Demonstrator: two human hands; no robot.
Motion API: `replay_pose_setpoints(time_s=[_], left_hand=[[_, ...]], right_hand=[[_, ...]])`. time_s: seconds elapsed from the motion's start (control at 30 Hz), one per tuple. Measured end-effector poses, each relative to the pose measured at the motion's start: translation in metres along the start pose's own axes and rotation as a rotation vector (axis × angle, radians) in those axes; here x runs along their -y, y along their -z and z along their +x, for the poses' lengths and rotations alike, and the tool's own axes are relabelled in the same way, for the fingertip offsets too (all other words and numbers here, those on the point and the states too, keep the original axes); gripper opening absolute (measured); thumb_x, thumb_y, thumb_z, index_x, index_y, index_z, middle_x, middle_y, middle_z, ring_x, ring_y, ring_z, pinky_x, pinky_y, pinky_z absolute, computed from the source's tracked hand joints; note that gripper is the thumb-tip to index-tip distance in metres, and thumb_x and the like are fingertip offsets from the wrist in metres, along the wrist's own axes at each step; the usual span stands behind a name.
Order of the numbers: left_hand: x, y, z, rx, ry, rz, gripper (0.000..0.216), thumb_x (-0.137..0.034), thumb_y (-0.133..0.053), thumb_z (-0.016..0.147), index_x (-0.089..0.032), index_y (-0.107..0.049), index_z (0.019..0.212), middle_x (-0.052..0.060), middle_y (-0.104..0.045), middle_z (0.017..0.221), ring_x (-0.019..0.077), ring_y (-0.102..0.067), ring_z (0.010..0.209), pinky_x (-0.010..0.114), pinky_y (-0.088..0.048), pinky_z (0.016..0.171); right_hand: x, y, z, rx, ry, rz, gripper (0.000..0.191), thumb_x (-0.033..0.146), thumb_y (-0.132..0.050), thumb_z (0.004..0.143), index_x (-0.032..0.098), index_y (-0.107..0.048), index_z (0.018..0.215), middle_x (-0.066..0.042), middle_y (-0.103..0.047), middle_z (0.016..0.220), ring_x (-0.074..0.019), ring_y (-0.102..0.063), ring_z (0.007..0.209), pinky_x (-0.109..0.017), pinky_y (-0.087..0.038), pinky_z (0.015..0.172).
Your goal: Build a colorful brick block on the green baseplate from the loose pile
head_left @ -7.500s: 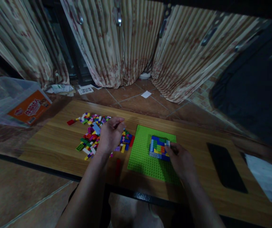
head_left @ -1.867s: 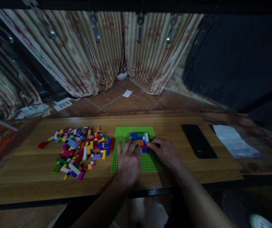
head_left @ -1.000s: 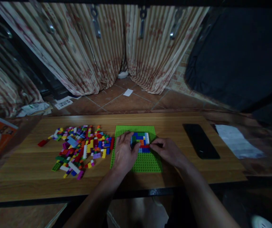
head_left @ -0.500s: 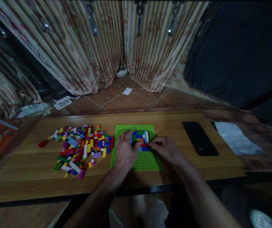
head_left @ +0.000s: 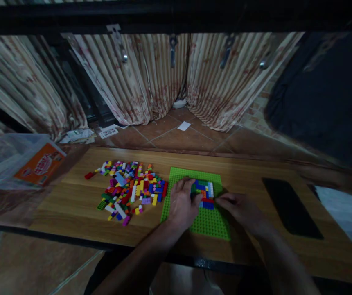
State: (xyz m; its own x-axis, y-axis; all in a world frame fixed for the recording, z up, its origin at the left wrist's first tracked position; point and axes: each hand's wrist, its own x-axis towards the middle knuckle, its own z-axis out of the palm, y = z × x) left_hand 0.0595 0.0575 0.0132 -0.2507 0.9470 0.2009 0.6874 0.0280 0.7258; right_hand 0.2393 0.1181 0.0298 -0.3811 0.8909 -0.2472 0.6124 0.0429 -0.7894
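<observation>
On the green baseplate [head_left: 209,225] sits a low structure of toy bricks [head_left: 209,189] in blue, white, green and orange. My left hand [head_left: 183,203] is curled round its left side, with thumb and fingers against it, hiding that part. A long red brick [head_left: 208,200] lies along the structure's near side, just behind a dark blue brick [head_left: 208,205]. At the red brick's right end, my right hand [head_left: 237,207] is closed in a pinch, its fingertips touching that end.
Loose bricks in many colours [head_left: 133,188] lie in a pile on the wooden table [head_left: 71,205], left of the baseplate. A black phone-like slab [head_left: 291,209] and white paper [head_left: 344,213] are on the right. Beyond the left end stands a clear plastic box [head_left: 7,151] with an orange label.
The camera view has turned, so the table and everything on it appear further right and tilted. Both hands keep nearly the same hold at the structure.
</observation>
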Motion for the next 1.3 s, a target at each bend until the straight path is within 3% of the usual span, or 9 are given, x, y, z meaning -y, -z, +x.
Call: replay_pose_setpoints(time_s=[0.1,0.2,0.37,0.47,0.87,1.07,1.17,1.3], left_hand=[[0.003,0.009,0.003,-0.046,-0.011,0.016,0.040,-0.025,-0.057,0.086,-0.016,-0.055,0.125,0.011,-0.057,0.128,0.0251,-0.051,0.119,0.042,-0.041,0.105],[0.016,0.032,0.012,-0.094,-0.016,0.104,0.039,-0.013,-0.052,0.082,-0.015,-0.060,0.121,0.010,-0.063,0.119,0.0257,-0.053,0.113,0.044,-0.043,0.102],[0.045,0.079,0.022,0.081,-0.155,0.169,0.059,0.001,-0.052,0.063,-0.021,-0.064,0.117,0.006,-0.063,0.122,0.0254,-0.051,0.118,0.045,-0.038,0.107],[0.053,0.091,0.020,0.160,-0.213,0.198,0.067,0.001,-0.053,0.060,-0.023,-0.062,0.121,0.006,-0.063,0.122,0.0266,-0.048,0.121,0.047,-0.037,0.108],[0.052,0.094,0.019,0.168,-0.207,0.292,0.056,-0.005,-0.062,0.067,-0.024,-0.063,0.119,0.007,-0.066,0.118,0.0284,-0.048,0.120,0.050,-0.035,0.107],[0.036,0.086,0.018,0.100,-0.241,0.012,0.056,-0.013,-0.060,0.078,-0.022,-0.050,0.132,0.007,-0.061,0.122,0.0225,-0.057,0.116,0.041,-0.044,0.104],[0.020,0.068,0.010,0.115,-0.267,-0.124,0.058,-0.015,-0.060,0.081,-0.023,-0.045,0.137,0.008,-0.058,0.126,0.0206,-0.058,0.115,0.038,-0.047,0.103],[0.001,0.041,0.000,0.136,-0.275,-0.161,0.059,-0.015,-0.061,0.081,-0.026,-0.044,0.137,0.007,-0.056,0.127,0.0215,-0.056,0.117,0.040,-0.048,0.103]], right_hand=[[0.001,0.000,0.001,-0.113,-0.041,-0.001,0.029,0.045,-0.059,0.075,0.021,-0.074,0.073,-0.002,-0.072,0.069,-0.0198,-0.065,0.067,-0.028,-0.046,0.061],[0.000,-0.003,0.004,-0.239,-0.032,-0.018,0.029,0.046,-0.059,0.075,0.021,-0.074,0.074,-0.003,-0.073,0.071,-0.0220,-0.067,0.068,-0.029,-0.047,0.060],[0.000,-0.005,0.007,-0.356,0.014,-0.021,0.032,0.049,-0.059,0.075,0.021,-0.074,0.076,-0.005,-0.075,0.074,-0.0248,-0.069,0.070,-0.032,-0.048,0.060],[0.001,-0.005,0.008,-0.412,0.015,-0.018,0.031,0.049,-0.060,0.075,0.021,-0.074,0.077,-0.006,-0.075,0.074,-0.0253,-0.069,0.071,-0.032,-0.049,0.061],[0.008,-0.012,0.012,-0.412,0.053,0.033,0.035,0.051,-0.059,0.077,0.019,-0.073,0.079,-0.006,-0.074,0.077,-0.0234,-0.068,0.071,-0.031,-0.049,0.063],[0.019,-0.019,0.010,-0.469,0.120,0.278,0.035,0.052,-0.063,0.077,0.017,-0.071,0.077,-0.004,-0.071,0.071,-0.0184,-0.063,0.064,-0.028,-0.047,0.060],[0.028,-0.024,0.008,-0.389,0.168,0.373,0.033,0.050,-0.065,0.077,0.018,-0.070,0.079,-0.003,-0.070,0.071,-0.0169,-0.062,0.067,-0.027,-0.047,0.062],[0.037,-0.031,0.001,-0.158,0.205,0.404,0.032,0.048,-0.064,0.079,0.018,-0.071,0.088,-0.005,-0.073,0.084,-0.0178,-0.065,0.076,-0.028,-0.050,0.069]])
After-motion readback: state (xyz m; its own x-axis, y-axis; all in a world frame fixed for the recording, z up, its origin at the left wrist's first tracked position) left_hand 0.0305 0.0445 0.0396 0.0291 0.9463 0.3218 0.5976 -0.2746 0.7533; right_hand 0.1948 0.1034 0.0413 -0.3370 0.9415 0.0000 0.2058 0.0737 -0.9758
